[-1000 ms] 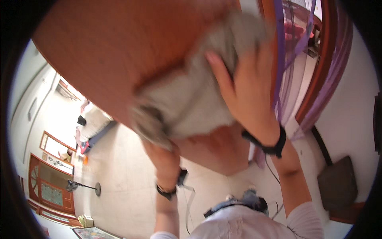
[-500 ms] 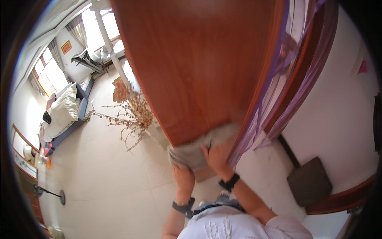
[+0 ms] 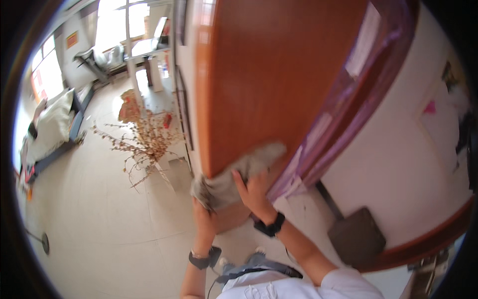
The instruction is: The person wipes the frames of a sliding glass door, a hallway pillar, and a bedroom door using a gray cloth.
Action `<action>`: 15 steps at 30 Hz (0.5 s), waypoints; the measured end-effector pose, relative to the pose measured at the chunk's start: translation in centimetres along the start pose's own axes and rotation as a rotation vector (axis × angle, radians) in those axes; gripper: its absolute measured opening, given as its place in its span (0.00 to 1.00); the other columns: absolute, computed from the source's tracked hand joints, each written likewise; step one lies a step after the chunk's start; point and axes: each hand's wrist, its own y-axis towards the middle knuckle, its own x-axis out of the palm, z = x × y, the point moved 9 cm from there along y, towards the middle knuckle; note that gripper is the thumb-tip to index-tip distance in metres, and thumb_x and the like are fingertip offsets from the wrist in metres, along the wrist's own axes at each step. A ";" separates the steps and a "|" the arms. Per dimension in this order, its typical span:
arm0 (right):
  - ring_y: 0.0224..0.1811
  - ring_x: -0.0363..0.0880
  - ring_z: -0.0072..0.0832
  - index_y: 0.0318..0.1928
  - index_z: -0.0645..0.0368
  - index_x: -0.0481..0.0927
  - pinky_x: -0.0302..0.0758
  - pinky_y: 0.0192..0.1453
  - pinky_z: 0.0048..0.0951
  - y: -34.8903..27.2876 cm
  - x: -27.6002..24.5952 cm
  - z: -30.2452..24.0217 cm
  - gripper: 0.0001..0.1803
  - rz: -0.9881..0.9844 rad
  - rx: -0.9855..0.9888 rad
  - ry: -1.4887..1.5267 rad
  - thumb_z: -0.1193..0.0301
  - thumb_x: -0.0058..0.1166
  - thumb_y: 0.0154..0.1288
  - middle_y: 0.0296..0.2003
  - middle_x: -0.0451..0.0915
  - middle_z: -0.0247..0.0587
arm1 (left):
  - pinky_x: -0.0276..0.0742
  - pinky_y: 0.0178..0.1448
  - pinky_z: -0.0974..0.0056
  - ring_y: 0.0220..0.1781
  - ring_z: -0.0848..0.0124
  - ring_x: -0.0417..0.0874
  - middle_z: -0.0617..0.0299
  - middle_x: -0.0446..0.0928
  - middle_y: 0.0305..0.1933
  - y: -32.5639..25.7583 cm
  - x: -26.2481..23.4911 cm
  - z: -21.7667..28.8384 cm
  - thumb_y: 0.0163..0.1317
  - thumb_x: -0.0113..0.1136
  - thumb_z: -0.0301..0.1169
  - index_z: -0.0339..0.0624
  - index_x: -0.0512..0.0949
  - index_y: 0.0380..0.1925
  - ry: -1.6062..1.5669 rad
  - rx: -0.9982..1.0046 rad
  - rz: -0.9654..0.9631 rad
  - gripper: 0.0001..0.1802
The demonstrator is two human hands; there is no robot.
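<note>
A grey cloth (image 3: 234,174) is pressed flat against the lower part of a tall reddish-brown wooden door (image 3: 264,79). My left hand (image 3: 205,218) grips the cloth's lower left corner from below. My right hand (image 3: 255,192) lies spread on the cloth's right side, pushing it against the door. Both wrists wear dark bands. The cloth hides most of my fingers on the left.
A purple curtain (image 3: 343,114) hangs along the door's right edge beside a white wall. A dark dustpan-like object (image 3: 356,236) leans on the floor at the right. A dry branch arrangement (image 3: 144,139) stands left of the door; furniture sits far left by windows.
The view has pulled back and tilted up from the door. The cloth and both hands have slid down the door from its upper part to its lower part.
</note>
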 end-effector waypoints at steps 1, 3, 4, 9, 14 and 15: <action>0.41 0.70 0.55 0.30 0.70 0.76 0.67 0.47 0.48 2.2 -1.4 -1.3 0.20 0.071 -0.019 -0.044 0.60 0.57 0.61 0.33 0.75 0.58 | 0.71 0.57 0.56 0.58 0.49 0.70 0.39 0.67 0.55 0.4 0.0 0.9 0.49 0.41 0.11 0.29 0.65 0.56 0.005 0.022 0.021 0.29; 0.45 0.71 0.54 0.30 0.70 0.77 0.67 0.55 0.49 6.0 -4.0 -4.5 0.20 0.184 -0.103 -0.029 0.61 0.58 0.59 0.34 0.75 0.58 | 0.72 0.48 0.58 0.47 0.56 0.74 0.45 0.71 0.49 0.5 0.7 -0.4 0.54 0.40 0.14 0.29 0.68 0.51 -0.177 -0.235 -0.089 0.22; 0.47 0.71 0.54 0.30 0.71 0.77 0.65 0.59 0.49 6.9 -5.4 -5.3 0.20 0.221 -0.162 0.015 0.61 0.59 0.58 0.35 0.75 0.57 | 0.72 0.49 0.59 0.47 0.57 0.75 0.45 0.72 0.48 0.3 1.1 0.6 0.56 0.40 0.15 0.28 0.69 0.51 -0.241 -0.309 -0.064 0.21; 0.52 0.70 0.50 0.41 0.70 0.76 0.65 0.59 0.45 2.5 -3.8 0.3 0.17 0.082 -0.257 -0.147 0.67 0.58 0.56 0.42 0.74 0.56 | 0.68 0.58 0.59 0.54 0.58 0.73 0.46 0.73 0.50 -3.1 3.2 7.1 0.55 0.40 0.16 0.27 0.66 0.55 0.012 0.029 0.282 0.24; 0.58 0.67 0.37 0.39 0.60 0.75 0.62 0.58 0.42 -7.3 -2.2 11.1 0.14 -0.256 -0.145 -0.316 0.71 0.52 0.50 0.46 0.73 0.45 | 0.67 0.59 0.60 0.54 0.60 0.73 0.49 0.72 0.52 -8.1 13.1 1.0 0.50 0.42 0.15 0.28 0.65 0.55 -0.381 -0.295 -0.074 0.27; 0.57 0.67 0.37 0.41 0.60 0.73 0.62 0.56 0.43 -8.6 -2.8 13.0 0.15 -0.309 -0.102 -0.265 0.72 0.52 0.51 0.45 0.72 0.44 | 0.67 0.59 0.60 0.53 0.61 0.73 0.50 0.72 0.51 -8.9 15.4 0.0 0.49 0.42 0.15 0.28 0.66 0.54 -0.442 -0.326 -0.107 0.26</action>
